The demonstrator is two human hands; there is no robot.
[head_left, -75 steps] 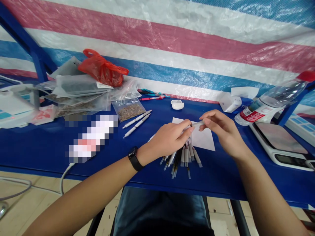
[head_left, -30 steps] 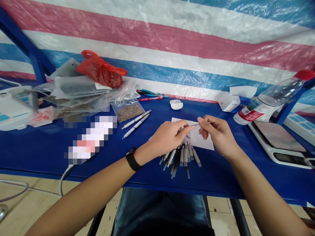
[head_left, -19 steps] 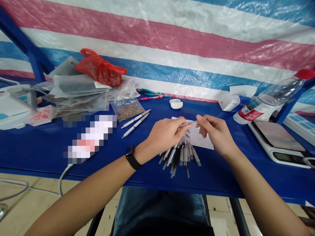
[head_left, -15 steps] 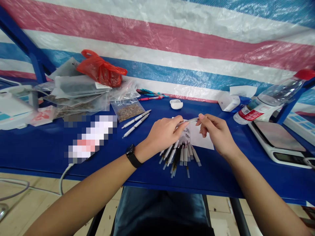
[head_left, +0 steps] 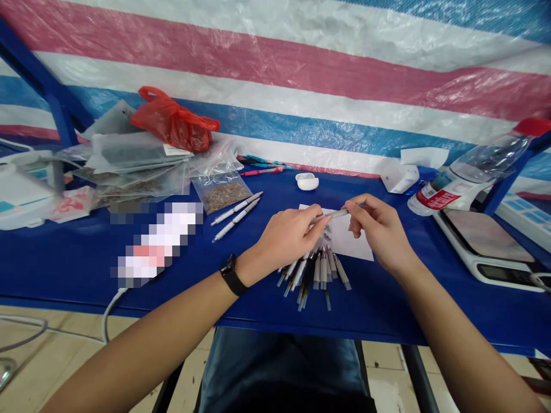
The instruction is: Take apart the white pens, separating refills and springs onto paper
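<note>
My left hand (head_left: 286, 236) and my right hand (head_left: 379, 229) are together above the blue counter (head_left: 64, 269), and between them is one slim white pen (head_left: 333, 215), lying almost level. The fingers (head_left: 321, 221) of my left hand are closed narrow on its one end, and the thumb and first finger of my right hand pinch its other end, so both hands are holding the same pen. A black watch (head_left: 230, 275) is on my left wrist. Under my hands, at 6 o'clock from them, a fanned pile of pen refills (head_left: 314, 278) lies on the counter, with the tips pointing toward me. It partly overlaps a sheet of white paper (head_left: 355, 241), which lies at 3 o'clock from my left hand. At 10 o'clock from my hands, two white pens (head_left: 236, 215) lie side by side, just beside a clear zip bag of brown dry material (head_left: 219, 192). Farther away at 11 o'clock is a red plastic bag (head_left: 172, 120). A plastic bottle with a red cap (head_left: 473, 169) lies at 2 o'clock, and a digital scale (head_left: 482, 252) stands at 3 o'clock near the counter edge.
</note>
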